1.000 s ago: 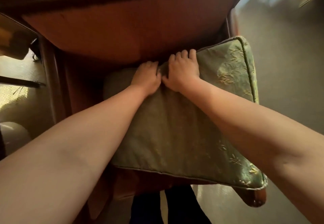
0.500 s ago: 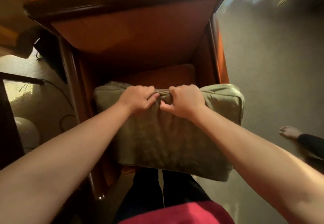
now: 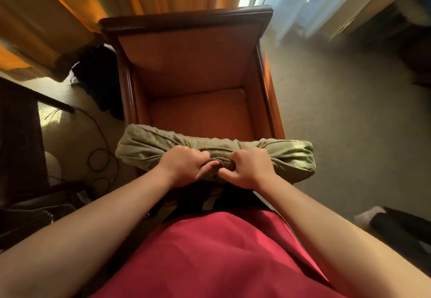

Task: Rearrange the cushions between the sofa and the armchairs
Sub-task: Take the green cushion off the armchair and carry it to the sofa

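You held the green cushion (image 3: 289,155) in both hands, edge-on and lifted in front of your body, just at the near end of the armchair (image 3: 186,64). Your left hand (image 3: 184,169) gripped the cushion's upper edge near its middle, fingers curled over the fabric and thumb pinching from the near side, so the grip was clamped on the cushion. Your right hand (image 3: 247,169) did the same just beside it, the two thumbs nearly touching, and the cloth bunched into folds between them. The cushion ran left to right, its ends reaching past both armrests, the right end catching the light. Whether its lower edge touched the seat could not be told, since your hands and the cushion itself hid that part.

The armchair stood square ahead of you, with orange upholstery, a dark wooden frame and a bare seat cushion (image 3: 198,113). Orange curtains (image 3: 70,6) hung behind it on the far left, and a sheer white curtain (image 3: 314,1) on the far right. Black cables (image 3: 98,157) lay looped on the carpet (image 3: 338,111) to the left of the chair. Your red garment (image 3: 221,255) filled the near centre.
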`<act>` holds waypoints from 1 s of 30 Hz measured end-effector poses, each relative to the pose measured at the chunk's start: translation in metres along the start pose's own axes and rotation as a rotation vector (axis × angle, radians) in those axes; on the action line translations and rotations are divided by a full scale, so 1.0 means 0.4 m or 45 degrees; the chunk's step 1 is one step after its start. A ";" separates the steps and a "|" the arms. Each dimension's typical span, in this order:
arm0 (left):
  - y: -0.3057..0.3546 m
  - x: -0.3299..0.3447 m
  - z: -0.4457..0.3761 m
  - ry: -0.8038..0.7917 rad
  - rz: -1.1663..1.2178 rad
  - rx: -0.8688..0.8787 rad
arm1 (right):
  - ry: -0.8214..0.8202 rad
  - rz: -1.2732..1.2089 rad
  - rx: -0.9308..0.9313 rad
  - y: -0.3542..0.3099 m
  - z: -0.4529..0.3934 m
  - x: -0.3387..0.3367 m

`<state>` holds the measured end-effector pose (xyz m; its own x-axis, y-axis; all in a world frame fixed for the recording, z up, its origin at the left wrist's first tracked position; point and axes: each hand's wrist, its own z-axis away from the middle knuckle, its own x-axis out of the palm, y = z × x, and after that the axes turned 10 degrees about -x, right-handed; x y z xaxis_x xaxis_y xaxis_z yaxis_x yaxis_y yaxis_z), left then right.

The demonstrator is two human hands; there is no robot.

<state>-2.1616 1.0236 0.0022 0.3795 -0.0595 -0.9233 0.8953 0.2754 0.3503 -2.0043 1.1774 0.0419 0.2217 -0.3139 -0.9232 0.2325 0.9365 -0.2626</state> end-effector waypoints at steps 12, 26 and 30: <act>0.330 -0.120 0.265 0.366 -0.146 -0.255 | 0.239 -0.003 -0.546 -0.026 0.253 -0.106; 0.747 0.044 1.020 0.599 -0.102 -1.079 | -0.086 0.031 -1.471 -0.515 0.559 0.005; 0.877 0.134 1.344 0.668 -0.059 -1.389 | -0.218 0.002 -1.720 -0.794 0.703 0.120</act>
<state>-1.7018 0.6014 0.1606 -0.0146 0.2359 -0.9717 0.1421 0.9624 0.2315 -1.8014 0.8209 0.1599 0.3577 -0.2356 -0.9036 -0.8464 0.3271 -0.4204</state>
